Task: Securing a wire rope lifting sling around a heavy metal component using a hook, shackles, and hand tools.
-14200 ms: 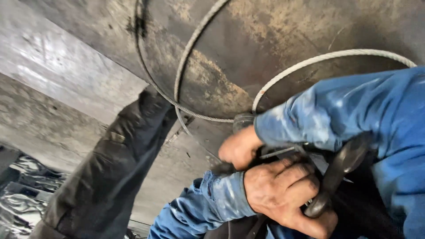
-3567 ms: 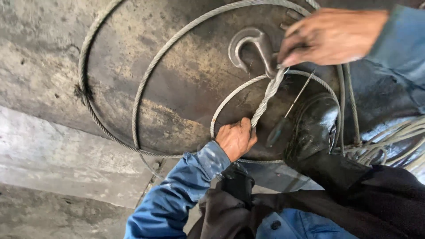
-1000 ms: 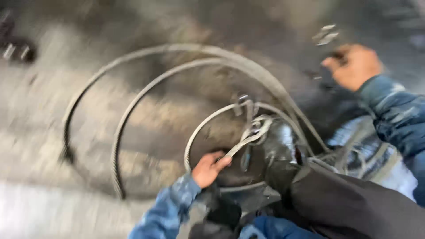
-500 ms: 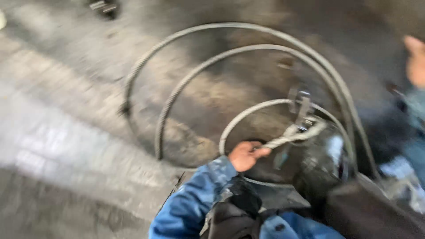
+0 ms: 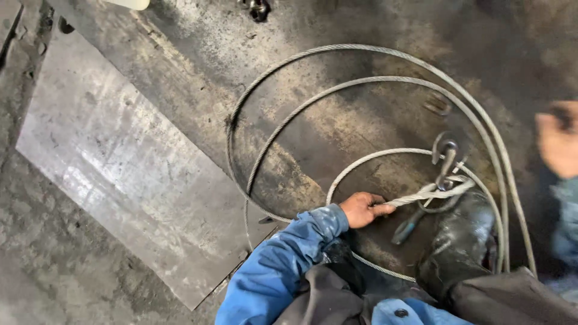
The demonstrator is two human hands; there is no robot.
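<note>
The left hand is gripping the wire rope near a metal hook, beside a black boot; the right hand is hovering blurred above the coiled rope on the floor

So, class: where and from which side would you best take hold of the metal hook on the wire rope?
Probably by the hook's straight shank, coming from above: it lies flat on the floor, its curved top open, its lower end tied into the rope.

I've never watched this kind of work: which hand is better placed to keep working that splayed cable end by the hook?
Probably the left hand: it already grips the wire rope just short of the hook. The right hand is blurred, raised off to the side, away from the rope.
</note>
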